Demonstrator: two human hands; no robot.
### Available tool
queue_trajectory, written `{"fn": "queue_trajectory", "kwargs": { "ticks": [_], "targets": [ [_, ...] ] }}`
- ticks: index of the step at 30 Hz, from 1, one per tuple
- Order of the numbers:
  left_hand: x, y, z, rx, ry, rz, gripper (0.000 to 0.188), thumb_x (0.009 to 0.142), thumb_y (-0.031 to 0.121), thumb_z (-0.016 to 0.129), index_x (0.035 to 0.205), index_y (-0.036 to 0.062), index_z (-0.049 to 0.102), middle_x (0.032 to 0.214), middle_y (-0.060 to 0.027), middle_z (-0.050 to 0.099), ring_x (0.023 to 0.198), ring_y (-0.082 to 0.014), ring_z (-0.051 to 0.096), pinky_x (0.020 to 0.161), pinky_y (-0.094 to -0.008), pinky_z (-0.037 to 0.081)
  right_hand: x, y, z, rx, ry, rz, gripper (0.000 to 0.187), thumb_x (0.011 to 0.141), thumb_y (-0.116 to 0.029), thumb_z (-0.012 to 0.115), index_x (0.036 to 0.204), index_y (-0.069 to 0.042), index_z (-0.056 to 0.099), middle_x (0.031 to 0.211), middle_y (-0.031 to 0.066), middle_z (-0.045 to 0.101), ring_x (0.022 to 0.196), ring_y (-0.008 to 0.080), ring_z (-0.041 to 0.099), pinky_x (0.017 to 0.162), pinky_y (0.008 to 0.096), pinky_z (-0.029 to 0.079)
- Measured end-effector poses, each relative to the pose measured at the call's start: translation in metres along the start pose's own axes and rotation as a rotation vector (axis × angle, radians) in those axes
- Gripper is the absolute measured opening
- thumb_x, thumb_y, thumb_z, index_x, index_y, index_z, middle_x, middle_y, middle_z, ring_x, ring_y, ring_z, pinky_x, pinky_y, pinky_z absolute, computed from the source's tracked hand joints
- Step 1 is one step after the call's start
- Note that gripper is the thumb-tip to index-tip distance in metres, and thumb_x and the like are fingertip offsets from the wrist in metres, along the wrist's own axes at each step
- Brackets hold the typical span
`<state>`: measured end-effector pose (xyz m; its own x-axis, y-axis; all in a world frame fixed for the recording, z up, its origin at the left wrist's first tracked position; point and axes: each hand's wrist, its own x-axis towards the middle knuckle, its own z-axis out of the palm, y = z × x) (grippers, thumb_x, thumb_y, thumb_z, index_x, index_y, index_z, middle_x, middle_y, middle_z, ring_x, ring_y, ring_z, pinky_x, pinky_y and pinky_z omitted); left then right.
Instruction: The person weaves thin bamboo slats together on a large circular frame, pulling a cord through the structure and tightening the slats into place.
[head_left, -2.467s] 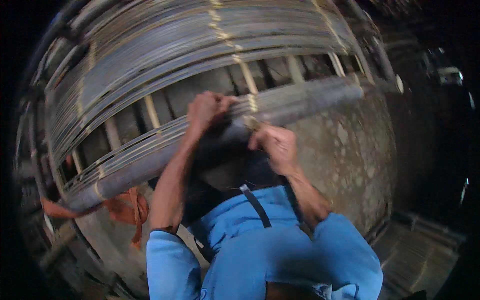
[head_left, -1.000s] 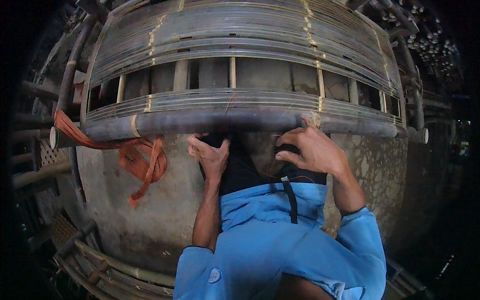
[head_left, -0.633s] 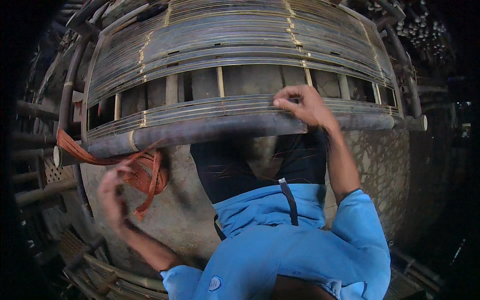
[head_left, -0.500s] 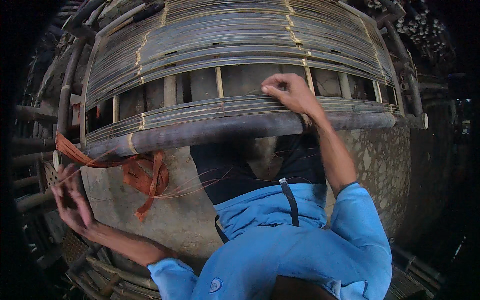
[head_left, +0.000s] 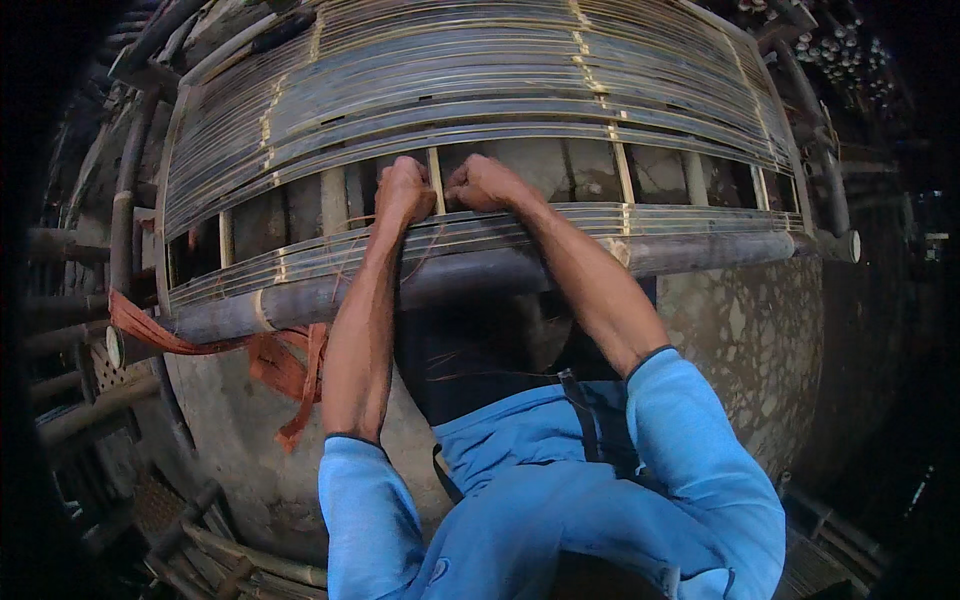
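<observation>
Where a pale crosspiece [head_left: 436, 182] spans the gap between the near slats [head_left: 475, 231] and the far slats [head_left: 450, 65], my left hand [head_left: 405, 190] sits just to its left and my right hand [head_left: 485, 183] just to its right. Fingers on both are curled in, but their tips are hidden, so I cannot tell whether they are clamped on anything. Thin red thread [head_left: 425, 245] trails below my left hand; I can't make out its ends. My left forearm [head_left: 365, 325] and right forearm [head_left: 595, 275] cover stretches of the near slats and the dark pole [head_left: 470, 276]. Part of an orange strip [head_left: 278, 368] disappears behind the left one. Under the pole, my black trousers [head_left: 455, 360] sink into shadow. The far slats run off the top edge. Mottled floor [head_left: 740, 325] lies to the right; pale round shapes [head_left: 840, 55] at upper right are too dim to name.
</observation>
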<state>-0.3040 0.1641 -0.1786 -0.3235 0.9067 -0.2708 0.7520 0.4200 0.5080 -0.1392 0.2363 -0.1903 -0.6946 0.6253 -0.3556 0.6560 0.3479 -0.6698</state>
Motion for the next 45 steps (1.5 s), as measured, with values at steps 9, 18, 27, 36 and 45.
{"fn": "queue_trajectory", "kwargs": {
  "ticks": [9,18,27,36,45],
  "targets": [
    [-0.041,-0.009,-0.076,-1.116,-0.403,-0.002,0.07,0.086,0.002,0.067,0.153,0.011,0.045,0.097,-0.0123,0.074,0.069,-0.0096,0.062,0.049,-0.0244,0.046,-0.059,0.003,-0.04,1.14,-0.06,-0.298,0.02,0.1,-0.017,0.061,0.105,-0.002,0.073,0.084,0.0027,0.069,0.084,0.0137,0.065,0.084,0.0301,0.052],
    [-0.099,0.002,-0.091,-0.051,0.473,0.467,0.039,0.072,0.02,0.083,0.111,0.0155,0.077,0.074,-0.0096,0.062,0.069,-0.0239,0.06,0.067,-0.04,0.048,-0.108,-0.048,-0.062,0.419,0.157,-0.359,0.026,0.102,-0.023,0.063,0.108,0.001,0.072,0.087,0.0017,0.07,0.085,0.0083,0.061,0.08,0.0273,0.05],
    [-0.322,-0.219,-0.284,-0.065,0.297,-0.33,0.037,0.091,0.032,0.078,0.091,-0.0009,0.062,0.09,-0.0019,0.056,0.083,-0.0122,0.052,0.079,-0.0294,0.044,-0.083,0.003,-0.068,0.197,0.568,-0.156,0.027,0.097,-0.028,0.064,0.106,-0.005,0.076,0.091,0.0158,0.075,0.083,0.0257,0.07,0.078,0.0367,0.054],
    [-0.587,-0.434,-0.328,0.571,0.402,-1.083,0.042,0.089,0.036,0.075,0.11,0.0013,0.068,0.11,-0.0167,0.066,0.104,-0.0368,0.061,0.091,-0.0452,0.048,-0.074,-0.009,-0.023,0.15,0.417,-0.319,0.033,0.094,-0.032,0.07,0.11,-0.003,0.075,0.094,0.0163,0.073,0.095,0.028,0.07,0.086,0.0393,0.053],
    [-0.214,-0.06,-0.084,0.007,0.576,-0.041,0.043,0.083,0.039,0.082,0.086,-0.0022,0.071,0.077,-0.0168,0.069,0.069,-0.0281,0.064,0.068,-0.04,0.05,-0.088,0.008,-0.022,0.208,0.435,-0.104,0.031,0.091,-0.03,0.073,0.104,-0.002,0.077,0.089,0.0134,0.076,0.081,0.0215,0.071,0.078,0.036,0.056]
  ]
}}
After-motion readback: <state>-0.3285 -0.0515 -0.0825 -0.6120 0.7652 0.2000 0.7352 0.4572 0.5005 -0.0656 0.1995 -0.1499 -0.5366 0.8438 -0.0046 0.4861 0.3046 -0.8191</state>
